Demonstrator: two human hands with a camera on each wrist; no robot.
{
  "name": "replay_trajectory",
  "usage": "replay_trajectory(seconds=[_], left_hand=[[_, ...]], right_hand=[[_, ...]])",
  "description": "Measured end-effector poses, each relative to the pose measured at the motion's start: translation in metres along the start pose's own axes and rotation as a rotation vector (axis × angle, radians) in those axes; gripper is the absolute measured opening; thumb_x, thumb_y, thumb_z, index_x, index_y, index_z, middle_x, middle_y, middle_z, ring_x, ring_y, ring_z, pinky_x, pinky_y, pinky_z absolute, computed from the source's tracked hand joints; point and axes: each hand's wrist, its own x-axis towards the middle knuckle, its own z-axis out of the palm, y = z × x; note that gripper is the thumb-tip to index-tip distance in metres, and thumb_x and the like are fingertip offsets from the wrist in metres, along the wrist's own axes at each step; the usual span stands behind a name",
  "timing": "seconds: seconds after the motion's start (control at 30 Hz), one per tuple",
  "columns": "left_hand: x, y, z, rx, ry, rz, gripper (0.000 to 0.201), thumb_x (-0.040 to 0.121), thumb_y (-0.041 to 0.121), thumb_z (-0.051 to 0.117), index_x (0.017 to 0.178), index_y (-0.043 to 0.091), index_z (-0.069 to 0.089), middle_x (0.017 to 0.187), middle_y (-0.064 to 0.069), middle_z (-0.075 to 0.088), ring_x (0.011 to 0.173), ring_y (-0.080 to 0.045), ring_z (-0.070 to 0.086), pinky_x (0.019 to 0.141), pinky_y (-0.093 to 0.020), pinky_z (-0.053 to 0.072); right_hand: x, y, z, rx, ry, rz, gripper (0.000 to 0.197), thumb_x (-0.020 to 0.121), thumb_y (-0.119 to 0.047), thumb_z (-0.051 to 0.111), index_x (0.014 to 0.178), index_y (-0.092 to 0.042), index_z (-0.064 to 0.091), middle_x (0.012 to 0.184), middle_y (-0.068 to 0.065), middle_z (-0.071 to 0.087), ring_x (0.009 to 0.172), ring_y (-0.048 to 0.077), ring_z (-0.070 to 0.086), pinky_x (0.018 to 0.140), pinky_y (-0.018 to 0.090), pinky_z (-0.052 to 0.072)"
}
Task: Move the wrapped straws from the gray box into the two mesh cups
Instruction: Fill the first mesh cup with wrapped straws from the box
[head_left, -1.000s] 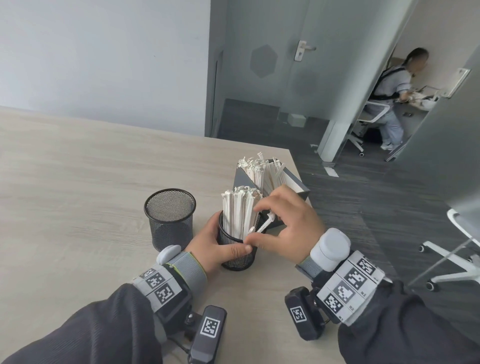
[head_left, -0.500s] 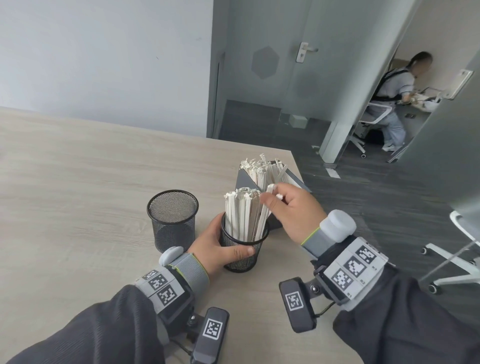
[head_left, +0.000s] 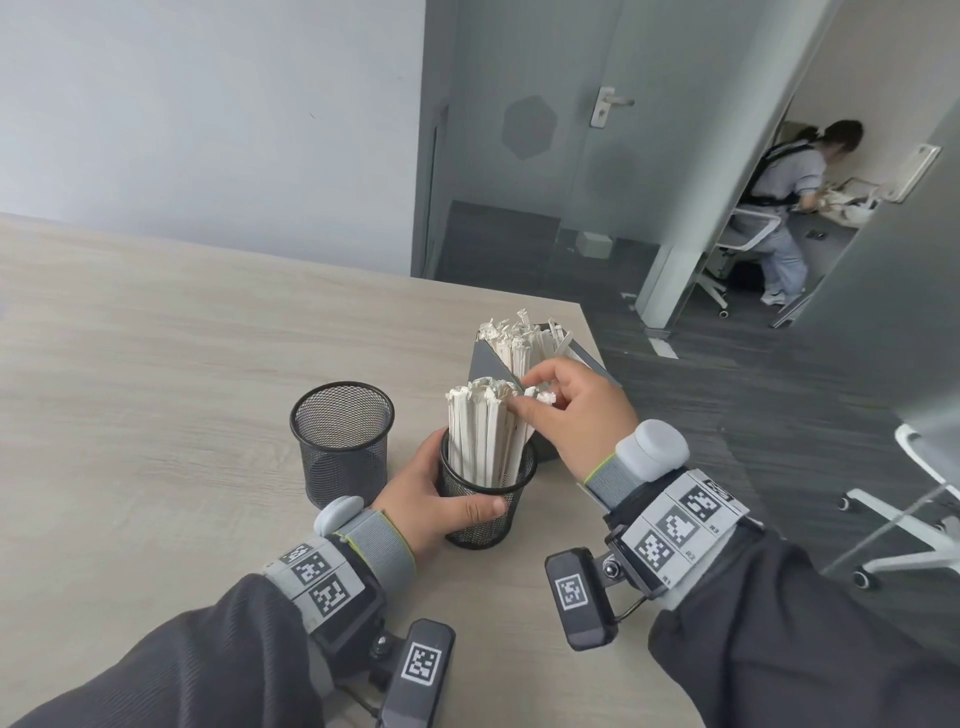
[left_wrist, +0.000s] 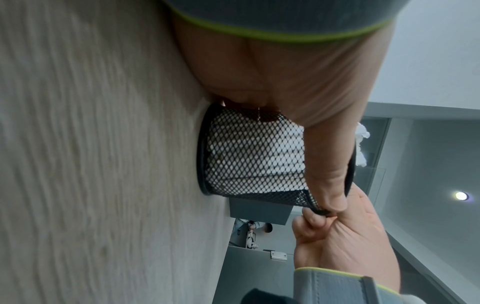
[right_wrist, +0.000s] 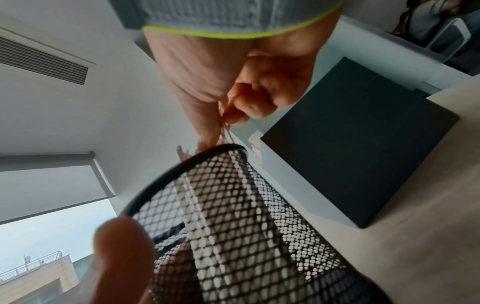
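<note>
Wooden table (head_left: 156, 338), left hand (head_left: 431, 493) gripping full cup (head_left: 488, 509), right hand (head_left: 576, 415) fingers pinching straws (head_left: 483, 431), empty cup (head_left: 343, 441) beside

Left hand (head_left: 435, 493), low centre of the head view, curls round something, thumb across its front. Right hand (head_left: 576, 415), just right and above, pinches with thumb and forefinger, other fingers curled.
</note>
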Motion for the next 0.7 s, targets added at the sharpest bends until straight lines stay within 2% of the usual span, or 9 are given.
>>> replay_trajectory(seconds=[0.17,0.2,0.3,0.43,0.5,0.53,0.6,0.63,0.7], left_hand=[[0.0,0.001,0.0003,0.005,-0.005,0.0,0.092,0.051,0.04,0.096,0.134,0.037,0.056,0.131,0.007,0.074,0.129,-0.015,0.066,0.119,-0.049,0.047],[-0.0001,0.0012,0.0006,0.01,-0.008,0.001,0.092,0.051,0.04,0.096,0.134,0.037,0.056,0.13,0.008,0.074,0.128,-0.014,0.066,0.118,-0.048,0.048],[-0.0012,0.0033,0.0007,0.031,-0.013,-0.003,0.087,0.051,0.043,0.094,0.129,0.042,0.056,0.124,0.018,0.075,0.124,-0.007,0.067,0.117,-0.042,0.049],[-0.0022,0.0052,0.0003,0.042,-0.02,-0.005,0.083,0.052,0.043,0.094,0.126,0.046,0.057,0.125,0.019,0.075,0.125,-0.007,0.067,0.116,-0.04,0.049],[-0.0021,0.0055,0.0006,0.044,-0.022,-0.006,0.084,0.052,0.043,0.095,0.126,0.047,0.057,0.127,0.018,0.074,0.126,-0.009,0.066,0.116,-0.041,0.049],[-0.0019,0.005,0.0004,0.037,-0.019,-0.005,0.084,0.052,0.042,0.095,0.127,0.046,0.057,0.128,0.014,0.074,0.127,-0.012,0.067,0.116,-0.043,0.049],[-0.0019,0.0045,0.0004,0.024,-0.012,-0.004,0.084,0.052,0.041,0.096,0.126,0.044,0.059,0.127,0.009,0.076,0.127,-0.015,0.067,0.116,-0.046,0.049],[-0.002,0.005,0.0009,0.021,-0.013,-0.005,0.083,0.051,0.041,0.096,0.126,0.043,0.059,0.126,0.01,0.076,0.127,-0.015,0.067,0.116,-0.045,0.05],[-0.0023,0.006,0.0015,0.011,-0.02,-0.002,0.083,0.052,0.04,0.095,0.126,0.04,0.059,0.124,0.012,0.077,0.124,-0.011,0.068,0.114,-0.04,0.05]], right_hand=[[0.0092,-0.0015,0.0033,0.097,-0.053,0.029,0.018,0.081,-0.04,0.075,0.076,-0.024,0.068,0.054,-0.008,0.045,0.047,0.007,0.037,0.048,0.024,0.032],[0.0098,-0.0027,0.0032,0.142,-0.089,0.035,0.014,0.083,-0.036,0.074,0.077,-0.025,0.069,0.054,-0.006,0.048,0.045,0.008,0.039,0.048,0.023,0.033],[0.0086,-0.0042,0.0027,0.196,-0.145,0.038,0.01,0.093,-0.027,0.065,0.085,-0.027,0.071,0.049,-0.012,0.053,0.042,0.005,0.045,0.048,0.018,0.038],[0.0095,-0.0003,0.0033,0.198,-0.051,0.043,0.022,0.099,-0.032,0.052,0.089,-0.033,0.072,0.056,-0.009,0.053,0.048,0.009,0.046,0.051,0.024,0.04],[0.0096,0.001,0.0052,0.136,-0.094,0.038,0.025,0.1,-0.036,0.049,0.096,-0.032,0.073,0.06,-0.007,0.052,0.053,0.01,0.046,0.052,0.021,0.038],[0.0085,0.0006,0.0064,0.073,-0.14,0.029,0.026,0.101,-0.038,0.047,0.102,-0.031,0.072,0.062,-0.013,0.054,0.057,0.008,0.05,0.054,0.015,0.037],[0.0062,-0.0004,0.0084,-0.027,-0.21,-0.001,0.033,0.102,-0.041,0.044,0.118,-0.028,0.069,0.075,-0.025,0.059,0.078,0.002,0.062,0.062,0.005,0.036],[0.0061,0.0002,0.0084,-0.04,-0.223,-0.006,0.036,0.102,-0.044,0.042,0.122,-0.028,0.067,0.077,-0.029,0.059,0.083,0.0,0.062,0.066,0.004,0.036],[0.0076,-0.0005,0.0061,0.005,-0.19,0.026,0.039,0.1,-0.052,0.041,0.121,-0.031,0.066,0.067,-0.029,0.054,0.074,-0.006,0.055,0.066,0.01,0.037]])
